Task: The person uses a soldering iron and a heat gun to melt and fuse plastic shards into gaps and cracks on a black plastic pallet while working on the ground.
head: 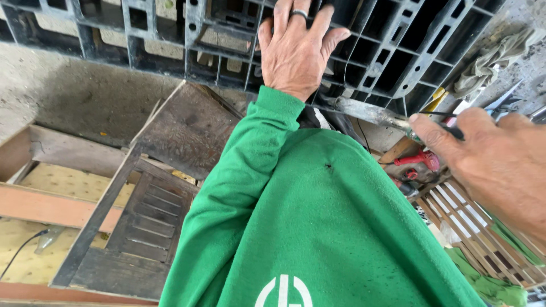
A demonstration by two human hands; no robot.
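My left hand (297,51), with a ring on one finger, lies flat with fingers spread on a black plastic pallet (398,45) that stands upright ahead of me. Its green sleeve (250,170) runs down to my green sweatshirt, which fills the middle of the view. My right hand (483,153) comes in from the right, fingers closed on a thin black tool (455,132), the index finger stretched out. Its fingertip is next to a grey, worn metal bar (364,111) sticking out below the pallet. What the bar is fixed to is hidden.
A dark wooden frame with louvred slats (142,222) and weathered boards (187,128) lie at the left on plywood. A red power tool (418,162) sits under my right hand, above a pale slatted wooden panel (472,222). A crumpled cloth (495,57) lies at top right.
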